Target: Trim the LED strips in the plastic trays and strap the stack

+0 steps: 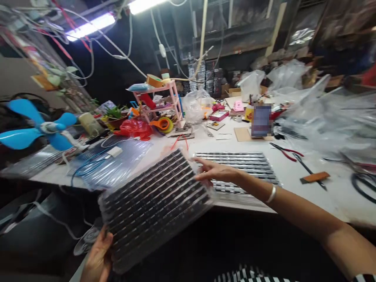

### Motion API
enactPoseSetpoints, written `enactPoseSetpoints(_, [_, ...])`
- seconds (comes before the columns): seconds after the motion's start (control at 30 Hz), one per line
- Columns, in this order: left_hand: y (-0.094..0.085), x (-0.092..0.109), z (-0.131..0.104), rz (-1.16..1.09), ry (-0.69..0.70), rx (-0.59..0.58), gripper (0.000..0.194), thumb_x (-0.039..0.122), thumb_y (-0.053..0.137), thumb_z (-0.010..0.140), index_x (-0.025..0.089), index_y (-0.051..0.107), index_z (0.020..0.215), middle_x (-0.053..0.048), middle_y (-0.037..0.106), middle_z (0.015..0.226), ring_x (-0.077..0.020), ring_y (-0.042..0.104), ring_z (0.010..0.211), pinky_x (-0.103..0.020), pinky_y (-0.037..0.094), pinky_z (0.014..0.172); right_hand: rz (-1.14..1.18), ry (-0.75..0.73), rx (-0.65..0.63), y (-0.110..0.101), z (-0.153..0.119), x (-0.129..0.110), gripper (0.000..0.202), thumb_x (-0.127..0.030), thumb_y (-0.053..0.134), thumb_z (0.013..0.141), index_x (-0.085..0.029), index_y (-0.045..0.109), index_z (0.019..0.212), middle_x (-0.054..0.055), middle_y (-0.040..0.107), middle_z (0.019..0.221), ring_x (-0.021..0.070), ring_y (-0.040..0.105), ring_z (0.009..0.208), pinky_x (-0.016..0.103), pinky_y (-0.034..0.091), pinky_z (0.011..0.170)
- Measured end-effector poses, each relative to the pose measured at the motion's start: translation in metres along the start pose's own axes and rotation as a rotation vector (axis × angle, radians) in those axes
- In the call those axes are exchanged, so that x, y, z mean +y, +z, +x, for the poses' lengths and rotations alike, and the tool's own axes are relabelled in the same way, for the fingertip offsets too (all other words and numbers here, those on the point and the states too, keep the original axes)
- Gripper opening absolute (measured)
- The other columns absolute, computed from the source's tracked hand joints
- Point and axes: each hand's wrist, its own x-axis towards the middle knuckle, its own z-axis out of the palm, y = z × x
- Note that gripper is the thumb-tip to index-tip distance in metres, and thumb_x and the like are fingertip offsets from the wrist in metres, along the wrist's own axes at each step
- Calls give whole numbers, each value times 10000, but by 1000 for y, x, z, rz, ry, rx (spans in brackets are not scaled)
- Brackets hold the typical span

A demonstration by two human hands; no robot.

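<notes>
A flat panel of dark strips in clear plastic (155, 207) is held up tilted in front of the table edge. My left hand (100, 254) grips its lower left corner, fingers partly hidden behind it. At its upper right edge, my right hand (213, 171) pinches the panel between thumb and fingers; a pale bracelet is on that wrist. Behind my right forearm, a second striped panel (241, 158) lies flat on the white table (211, 143).
A blue fan (48, 127) and plastic sheets (117, 160) are at left. A pink rack (160, 102) stands at the back. Pliers (286, 150), an orange-handled tool (315, 177), scissors (364, 180) and clear bags (329, 117) lie at right.
</notes>
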Motion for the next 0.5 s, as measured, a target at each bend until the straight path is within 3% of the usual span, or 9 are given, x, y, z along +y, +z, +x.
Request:
enactPoseSetpoints(0.07, [43,19,-2,72,-15,-163,751,419,841,516,294,592,1213,-11,695,1065,-314,592,1097,-386,545,884,52,43,169,-15,-50,4,775,-473,600,806,-203,234,1433,-84,488,567,83,471,444,183,371,403])
enactPoseSetpoints(0.13, [97,28,-2,130,-10,-342,702,412,832,529,251,622,1179,-41,701,1034,-313,611,1056,-386,542,866,36,110,373,-32,-94,14,727,-508,577,816,-182,305,1406,-85,461,524,77,429,401,179,330,362])
enactPoseSetpoints(0.23, [180,23,5,322,49,-605,577,440,787,576,169,671,1072,-80,710,915,-286,648,941,-340,549,767,-32,216,609,-60,-146,36,712,-528,582,798,-149,384,1367,-64,493,548,76,398,375,198,315,336])
enactPoseSetpoints(0.3, [227,14,11,506,111,-708,468,448,741,633,163,688,1000,-69,701,793,-269,664,843,-315,543,672,-208,261,718,-78,-170,51,628,-541,510,837,-141,460,1318,-12,580,635,92,442,404,223,353,364])
enactPoseSetpoints(0.4, [272,6,19,630,191,-693,326,345,782,599,184,702,871,-56,697,756,-278,654,893,-300,528,703,-530,312,851,-94,-190,69,494,-517,448,875,-141,604,1155,83,668,847,168,603,655,277,470,575])
enactPoseSetpoints(0.5, [286,6,21,645,279,-603,385,253,838,506,190,702,860,-79,709,900,-318,572,1112,-335,478,885,-636,358,920,-97,-195,82,474,-518,453,874,-134,636,1084,110,667,844,242,618,847,343,464,757])
